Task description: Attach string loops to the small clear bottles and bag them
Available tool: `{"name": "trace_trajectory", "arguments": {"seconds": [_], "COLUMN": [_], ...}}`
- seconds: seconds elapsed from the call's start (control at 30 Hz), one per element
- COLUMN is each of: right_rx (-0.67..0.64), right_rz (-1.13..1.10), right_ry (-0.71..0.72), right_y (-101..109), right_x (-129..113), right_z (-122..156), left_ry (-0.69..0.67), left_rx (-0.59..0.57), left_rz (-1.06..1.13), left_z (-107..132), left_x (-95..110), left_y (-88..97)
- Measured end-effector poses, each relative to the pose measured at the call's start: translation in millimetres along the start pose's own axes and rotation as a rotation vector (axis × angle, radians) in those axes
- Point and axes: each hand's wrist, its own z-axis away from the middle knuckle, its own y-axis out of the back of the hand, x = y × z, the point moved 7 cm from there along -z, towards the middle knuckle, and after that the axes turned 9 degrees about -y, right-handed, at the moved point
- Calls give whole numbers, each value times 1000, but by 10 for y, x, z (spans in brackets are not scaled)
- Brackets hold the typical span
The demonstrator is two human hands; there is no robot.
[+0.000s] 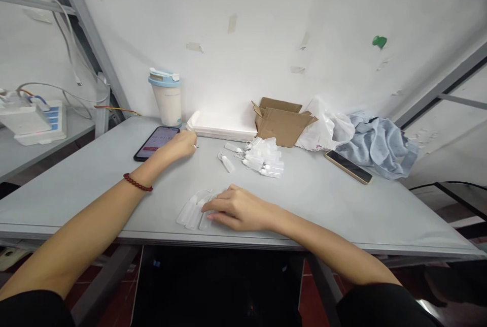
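My left hand [179, 145] reaches far across the grey table [342, 205], fingers pinched on a tiny metal piece I cannot make out, beside a lit phone [157, 142] and a flat white tray [216, 128]. My right hand [236, 208] lies near the front edge with its fingers curled over a row of clear plastic pieces [192, 211]. A single clear piece [227, 162] lies between the hands. Further back sits a pile of small clear plastic bottles [263, 157].
A blue-lidded cup [166, 96] stands at the wall. An open cardboard box [281, 120], a white plastic bag [323, 126], a blue-grey cloth [376, 144] and a second phone [348, 166] lie to the right. White equipment with cables [32, 119] sits on the left bench.
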Motion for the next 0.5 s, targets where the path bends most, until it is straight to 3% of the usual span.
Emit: {"name": "trace_trajectory", "arguments": {"seconds": [0.13,0.27,0.33,0.5], "right_rx": [-89,-112,-57,239], "right_rz": [-21,17,86,324], "right_ry": [-8,-52,-78,-209], "right_y": [-55,-42,6,234], "right_x": [-24,11,62,294], "right_z": [8,7,2,-7], "left_ry": [-54,-45,-24,-8], "left_rx": [-82,8,45,94], "left_rz": [-108,-44,113,784], "left_z": [29,5,-3,56], "left_x": [118,131,137,299], "left_y": [-17,36,48,71]}}
